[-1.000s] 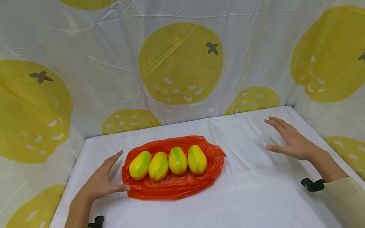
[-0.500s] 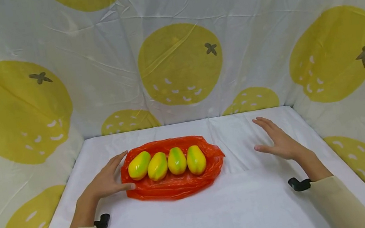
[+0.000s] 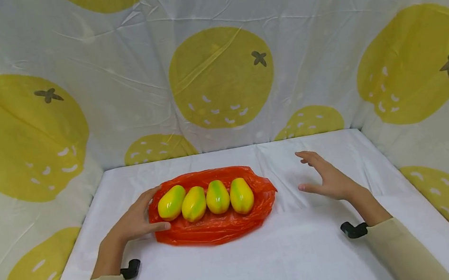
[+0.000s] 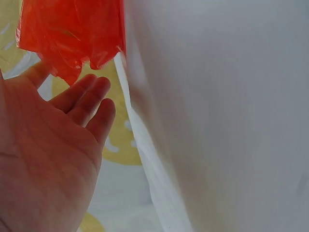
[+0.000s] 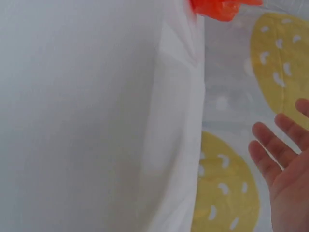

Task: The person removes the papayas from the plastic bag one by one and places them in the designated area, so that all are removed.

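Observation:
A red plastic bag lies spread on the table, with several glossy yellow-green papayas in a row on it. At the bag's left end is my left hand, thumb over the near edge and fingers at the far edge, not curled round it. The left wrist view has the fingers of this hand right by the hanging folds of the bag. To the right of the bag and apart from it, my right hand hovers with spread fingers, holding nothing.
White cloth covers the table. Behind and on both sides hangs a pale curtain printed with big yellow lemons. A black wrist camera sits at the right sleeve, another black camera at the left.
My left hand has moved right, from beside the bag to overlapping its left end. My right hand has moved left towards the bag. The bag and papayas stay where they were.

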`<state>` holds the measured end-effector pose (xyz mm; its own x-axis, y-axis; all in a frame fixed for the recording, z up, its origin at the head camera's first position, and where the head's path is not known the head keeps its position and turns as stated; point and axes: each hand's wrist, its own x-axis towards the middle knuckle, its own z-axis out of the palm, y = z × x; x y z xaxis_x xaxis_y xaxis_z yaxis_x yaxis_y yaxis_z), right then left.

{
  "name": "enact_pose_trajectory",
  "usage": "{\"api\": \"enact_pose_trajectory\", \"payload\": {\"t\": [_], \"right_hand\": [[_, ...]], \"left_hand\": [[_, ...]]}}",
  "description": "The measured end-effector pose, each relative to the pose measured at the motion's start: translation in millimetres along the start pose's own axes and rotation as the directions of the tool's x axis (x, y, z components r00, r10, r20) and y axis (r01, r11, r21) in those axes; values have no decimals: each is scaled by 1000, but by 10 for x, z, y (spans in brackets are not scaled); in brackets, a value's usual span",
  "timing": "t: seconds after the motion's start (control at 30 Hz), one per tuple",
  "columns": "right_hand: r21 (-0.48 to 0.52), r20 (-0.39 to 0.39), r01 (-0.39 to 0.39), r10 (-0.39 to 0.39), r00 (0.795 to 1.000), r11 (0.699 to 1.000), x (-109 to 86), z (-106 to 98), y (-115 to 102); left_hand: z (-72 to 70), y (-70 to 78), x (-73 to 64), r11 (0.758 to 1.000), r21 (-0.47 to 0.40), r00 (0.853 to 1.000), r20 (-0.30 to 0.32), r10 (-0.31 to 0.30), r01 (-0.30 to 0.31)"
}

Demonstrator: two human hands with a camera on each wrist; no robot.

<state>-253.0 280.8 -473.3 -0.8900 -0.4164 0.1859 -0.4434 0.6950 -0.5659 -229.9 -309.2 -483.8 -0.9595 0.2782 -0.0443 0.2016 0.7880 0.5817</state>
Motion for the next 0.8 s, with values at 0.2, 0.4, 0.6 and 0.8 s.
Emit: {"api": "enact_pose_trajectory", "payload": {"t": [0.2, 0.4, 0.6, 0.8], "right_hand": [[43, -10, 13, -12, 1000, 999, 43, 93, -143], [108, -25, 53, -51, 998, 993, 108, 192, -236], [162, -39, 92, -87, 995, 982, 182, 291, -327], [175, -47, 148, -142, 989, 973, 243, 415, -457]], "left_hand": [[38, 53, 22, 999, -41, 1000, 8, 23, -23], [73, 58, 40, 999, -49, 1000, 6, 19, -19], [99, 43, 59, 999, -43, 1000, 2, 15, -15], [123, 50, 86, 999, -38, 1000, 15, 10, -9]]}}
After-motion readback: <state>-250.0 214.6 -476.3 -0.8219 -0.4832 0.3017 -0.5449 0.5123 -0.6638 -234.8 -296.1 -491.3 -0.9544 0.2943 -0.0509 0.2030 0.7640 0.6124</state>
